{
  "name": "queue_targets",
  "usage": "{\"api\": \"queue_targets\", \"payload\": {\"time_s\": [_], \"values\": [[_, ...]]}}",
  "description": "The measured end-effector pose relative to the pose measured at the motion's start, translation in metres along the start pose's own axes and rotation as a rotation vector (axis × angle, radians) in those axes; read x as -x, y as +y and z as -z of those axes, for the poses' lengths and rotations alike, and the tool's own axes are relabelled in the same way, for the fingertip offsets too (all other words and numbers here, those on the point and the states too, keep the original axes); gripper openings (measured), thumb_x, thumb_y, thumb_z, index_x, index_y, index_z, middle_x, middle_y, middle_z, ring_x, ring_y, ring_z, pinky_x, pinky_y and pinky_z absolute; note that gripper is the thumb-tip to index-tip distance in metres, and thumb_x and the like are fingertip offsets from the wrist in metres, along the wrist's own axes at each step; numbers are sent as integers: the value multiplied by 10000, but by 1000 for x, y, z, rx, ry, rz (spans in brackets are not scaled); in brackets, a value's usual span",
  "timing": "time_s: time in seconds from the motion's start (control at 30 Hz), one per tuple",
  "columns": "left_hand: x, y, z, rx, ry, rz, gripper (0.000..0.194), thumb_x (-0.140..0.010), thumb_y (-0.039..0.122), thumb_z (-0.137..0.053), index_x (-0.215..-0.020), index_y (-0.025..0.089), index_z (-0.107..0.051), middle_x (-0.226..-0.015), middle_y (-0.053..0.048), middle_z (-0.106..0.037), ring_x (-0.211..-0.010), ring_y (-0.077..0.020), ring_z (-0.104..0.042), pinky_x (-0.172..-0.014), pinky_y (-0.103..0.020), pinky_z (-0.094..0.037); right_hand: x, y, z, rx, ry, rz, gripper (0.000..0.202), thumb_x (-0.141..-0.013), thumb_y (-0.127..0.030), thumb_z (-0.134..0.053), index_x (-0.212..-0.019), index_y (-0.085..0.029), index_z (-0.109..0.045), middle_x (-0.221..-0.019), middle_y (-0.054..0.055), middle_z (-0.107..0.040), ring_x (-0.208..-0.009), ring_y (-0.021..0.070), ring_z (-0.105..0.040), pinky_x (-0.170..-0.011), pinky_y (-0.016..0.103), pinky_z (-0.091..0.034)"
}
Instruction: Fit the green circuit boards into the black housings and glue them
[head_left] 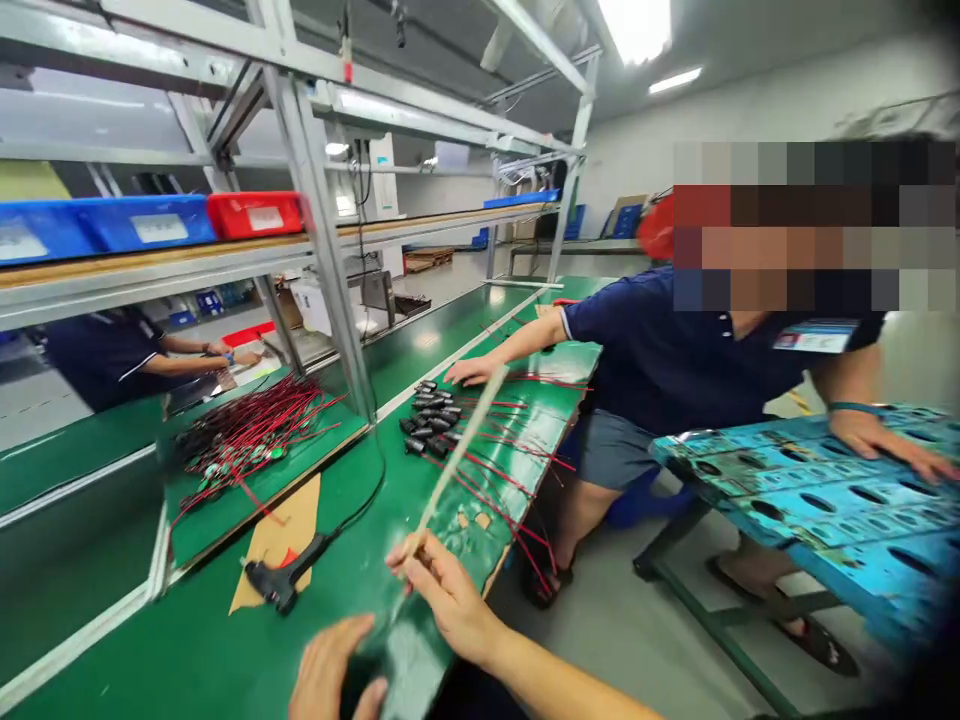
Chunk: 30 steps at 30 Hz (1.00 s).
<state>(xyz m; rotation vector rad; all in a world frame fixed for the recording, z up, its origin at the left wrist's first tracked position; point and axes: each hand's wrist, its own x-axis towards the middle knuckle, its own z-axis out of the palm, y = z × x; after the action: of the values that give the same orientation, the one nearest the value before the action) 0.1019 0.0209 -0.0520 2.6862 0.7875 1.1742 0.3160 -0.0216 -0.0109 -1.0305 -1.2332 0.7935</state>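
My right hand (442, 590) pinches the lower end of a long, pale, translucent stick (461, 445), which slants up and to the right over the green bench. Lower down, at the bench's near edge, my left hand (334, 665) has its thumb and fingers apart and holds nothing. A black glue gun (281, 585) with a cable lies on a piece of brown cardboard (304, 510) left of my hands. Beyond the stick, several black connectors (431, 415) with red wires (510, 470) lie in a group on the bench.
A heap of red and black wires (255, 425) lies on a raised green board at the left. A person (712, 350) at the right reaches a hand towards the connectors, the other hand on a blue tray (810, 500) with holes. Bins (255, 214) stand on the metal-framed shelf.
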Motion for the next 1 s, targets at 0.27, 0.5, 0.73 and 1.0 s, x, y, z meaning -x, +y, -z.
{"api": "queue_targets", "payload": {"time_s": [0.27, 0.5, 0.73, 1.0], "values": [[-2, -54, 85, -334, -46, 137, 287, -1031, 352, -495, -1217, 198, -650, -1101, -125, -743, -1032, -274, -696, -897, -437, -558, -4, 26, -71, -19, -190, -114, 180, -886, -363, -633, -897, -194, -694, -759, 18, -643, -727, 159, -593, -725, 307, -489], [-35, -105, 99, -409, -325, 124, 405, -947, 67, -510, -1233, 291, -690, -1317, -82, -696, -1303, -306, -565, -1054, -492, -432, -111, 40, -81, -68, -248, -141, 215, -861, -407, -638, -941, -208, -645, -584, -70, -558, -493, 105, -509, -507, 229, -418], [-64, -117, 76, -342, -525, 123, 780, -728, 574, -845, -1371, 222, -578, -1363, -154, -645, -1396, -409, -469, -1159, -627, -287, -135, 47, -74, -97, -44, -110, 367, -739, -490, -818, -805, -198, -606, -632, -28, -642, -556, 132, -611, -573, 271, -507], [-66, -125, 75, -264, -613, 157, 832, -714, 459, -901, -1436, 322, -511, -1347, -109, -662, -1445, -433, -421, -1182, -705, -178, -127, 37, -55, -46, 62, -64, 359, -860, -532, -727, -971, -191, -747, -763, 50, -754, -683, 194, -730, -698, 349, -611]]}}
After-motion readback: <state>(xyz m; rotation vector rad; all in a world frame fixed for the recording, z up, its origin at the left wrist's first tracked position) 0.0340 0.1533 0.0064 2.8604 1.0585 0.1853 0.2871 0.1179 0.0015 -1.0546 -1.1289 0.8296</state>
